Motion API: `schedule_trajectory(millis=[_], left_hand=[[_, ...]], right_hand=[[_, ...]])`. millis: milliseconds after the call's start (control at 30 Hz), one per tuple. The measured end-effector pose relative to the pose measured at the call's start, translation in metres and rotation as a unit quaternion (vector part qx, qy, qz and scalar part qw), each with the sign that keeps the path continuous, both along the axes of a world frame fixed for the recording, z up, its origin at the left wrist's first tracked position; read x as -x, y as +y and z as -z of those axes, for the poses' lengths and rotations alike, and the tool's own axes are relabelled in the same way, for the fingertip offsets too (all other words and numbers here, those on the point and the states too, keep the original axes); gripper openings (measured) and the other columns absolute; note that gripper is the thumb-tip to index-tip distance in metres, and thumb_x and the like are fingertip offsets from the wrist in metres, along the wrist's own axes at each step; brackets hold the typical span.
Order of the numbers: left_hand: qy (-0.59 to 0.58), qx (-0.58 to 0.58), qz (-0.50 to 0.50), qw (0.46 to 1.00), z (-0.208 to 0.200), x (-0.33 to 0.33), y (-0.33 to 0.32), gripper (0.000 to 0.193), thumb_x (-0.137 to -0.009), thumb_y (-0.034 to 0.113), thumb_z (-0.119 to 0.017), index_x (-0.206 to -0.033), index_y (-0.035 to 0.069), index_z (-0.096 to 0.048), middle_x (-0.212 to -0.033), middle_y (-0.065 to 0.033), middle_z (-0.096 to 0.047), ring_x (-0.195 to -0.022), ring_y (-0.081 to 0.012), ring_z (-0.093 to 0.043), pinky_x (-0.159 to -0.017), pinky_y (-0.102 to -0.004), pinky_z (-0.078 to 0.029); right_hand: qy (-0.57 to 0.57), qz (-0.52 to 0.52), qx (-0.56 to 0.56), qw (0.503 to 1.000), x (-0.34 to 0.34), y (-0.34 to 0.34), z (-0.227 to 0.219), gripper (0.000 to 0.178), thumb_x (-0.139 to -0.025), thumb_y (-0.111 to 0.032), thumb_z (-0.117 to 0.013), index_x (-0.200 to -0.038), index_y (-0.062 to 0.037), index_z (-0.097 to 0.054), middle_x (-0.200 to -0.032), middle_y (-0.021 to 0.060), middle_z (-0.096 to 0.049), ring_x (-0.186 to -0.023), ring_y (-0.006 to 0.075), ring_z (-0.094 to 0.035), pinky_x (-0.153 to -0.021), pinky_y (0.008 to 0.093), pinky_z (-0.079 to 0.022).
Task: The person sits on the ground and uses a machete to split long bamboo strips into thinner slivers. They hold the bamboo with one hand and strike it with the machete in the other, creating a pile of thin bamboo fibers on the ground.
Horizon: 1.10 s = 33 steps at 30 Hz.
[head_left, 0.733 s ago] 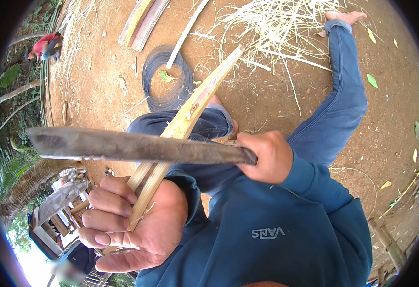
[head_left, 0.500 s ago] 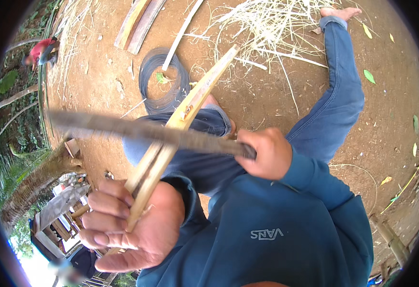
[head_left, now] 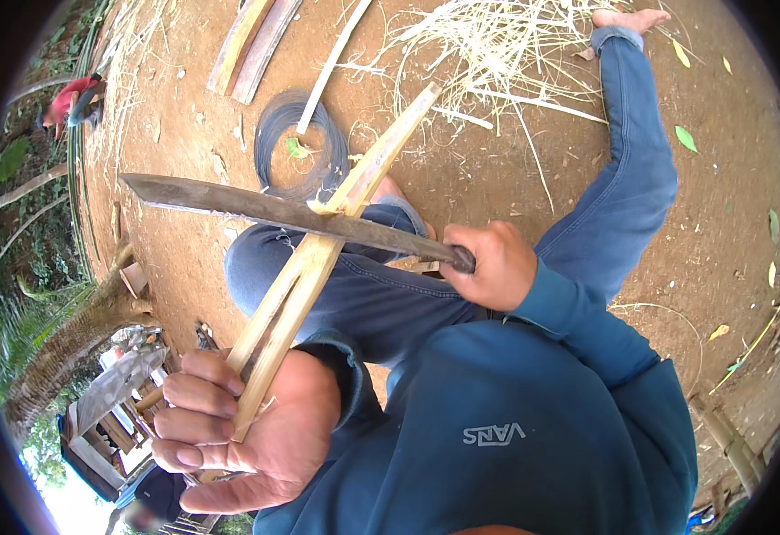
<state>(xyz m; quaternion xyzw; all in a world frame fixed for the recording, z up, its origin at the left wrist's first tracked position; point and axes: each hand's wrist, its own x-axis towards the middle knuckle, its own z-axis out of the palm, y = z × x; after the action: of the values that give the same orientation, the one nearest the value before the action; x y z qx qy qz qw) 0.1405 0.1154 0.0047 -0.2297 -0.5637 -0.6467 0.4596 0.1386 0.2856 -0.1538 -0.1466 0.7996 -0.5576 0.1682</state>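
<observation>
My left hand (head_left: 287, 432) lies palm up, its fingers curled over the near end of a pale yellow wooden stick (head_left: 299, 294). A long split runs down the lower half of this stick, and its far end narrows to a point. My right hand (head_left: 501, 267) is wrapped round the dark handle of a machete (head_left: 229, 201). The blade lies across the middle of the stick, tip toward the left. At the blade's edge a small curl of wood (head_left: 323, 209) stands up from the stick.
Beyond my bent leg lie a coil of dark wire (head_left: 270, 143), a pale strip (head_left: 332, 67) and wooden slats (head_left: 252, 49). A heap of thin shavings (head_left: 497, 53) is near my outstretched foot. A person in red (head_left: 71, 100) crouches far left; another person (head_left: 154, 495) is at lower left.
The machete was blurred by motion and is now sharp, its blade tip slightly farther right. A wood curl now rises at the blade. The left hand's hold on the stick looks the same.
</observation>
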Motion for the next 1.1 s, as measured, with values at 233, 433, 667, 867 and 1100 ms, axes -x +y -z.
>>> schedule_trajectory(millis=[233,433,667,867,1100], left_hand=[[0.001,-0.003,0.003,1.000,0.002,-0.005,0.004,0.034,-0.094,0.038,-0.040,-0.082,0.007,-0.043,-0.062,0.0014,-0.026,-0.058,-0.0122,-0.026,-0.054,-0.0287,-0.023],[0.003,-0.015,-0.031,0.999,0.004,-0.004,0.008,0.035,-0.092,0.036,-0.041,-0.073,0.007,-0.044,-0.059,0.0006,-0.028,-0.055,-0.0127,-0.026,-0.053,-0.0281,-0.024],[-0.010,0.008,0.001,1.000,0.002,-0.007,0.005,0.034,-0.092,0.036,-0.041,-0.075,0.006,-0.047,-0.060,0.0007,-0.028,-0.055,-0.0125,-0.024,-0.053,-0.0283,-0.023],[-0.006,-0.012,-0.021,1.000,0.002,-0.008,0.010,0.037,-0.091,0.037,-0.043,-0.078,0.003,-0.051,-0.060,0.0005,-0.028,-0.055,-0.0126,-0.024,-0.053,-0.0282,-0.023],[0.008,-0.016,-0.058,0.998,0.007,-0.009,0.014,0.031,-0.091,0.032,-0.044,-0.075,0.006,-0.044,-0.059,0.0011,-0.025,-0.054,-0.0114,-0.023,-0.052,-0.0280,-0.023]], right_hand=[[0.067,0.023,0.013,0.997,-0.003,-0.003,-0.006,0.011,-0.071,-0.011,-0.066,-0.073,-0.0042,-0.058,-0.056,0.0168,-0.053,-0.053,0.0364,-0.057,-0.048,0.0414,-0.042],[0.066,0.001,0.028,0.997,-0.003,0.004,-0.008,0.008,-0.072,-0.010,-0.065,-0.074,-0.0053,-0.058,-0.051,0.0147,-0.051,-0.051,0.0348,-0.056,-0.047,0.0415,-0.041],[0.000,-0.035,0.012,0.999,0.006,0.008,-0.011,0.016,-0.071,-0.017,-0.069,-0.078,-0.0070,-0.060,-0.059,0.0152,-0.058,-0.057,0.0361,-0.060,-0.054,0.0453,-0.047],[0.059,-0.043,0.028,0.997,0.000,0.000,-0.014,0.021,-0.069,-0.019,-0.071,-0.081,-0.0079,-0.058,-0.061,0.0139,-0.060,-0.060,0.0356,-0.061,-0.056,0.0444,-0.048],[0.046,-0.039,0.030,0.998,-0.003,-0.005,-0.021,0.020,-0.069,-0.019,-0.071,-0.079,-0.0085,-0.057,-0.061,0.0133,-0.059,-0.060,0.0353,-0.060,-0.056,0.0452,-0.048]])
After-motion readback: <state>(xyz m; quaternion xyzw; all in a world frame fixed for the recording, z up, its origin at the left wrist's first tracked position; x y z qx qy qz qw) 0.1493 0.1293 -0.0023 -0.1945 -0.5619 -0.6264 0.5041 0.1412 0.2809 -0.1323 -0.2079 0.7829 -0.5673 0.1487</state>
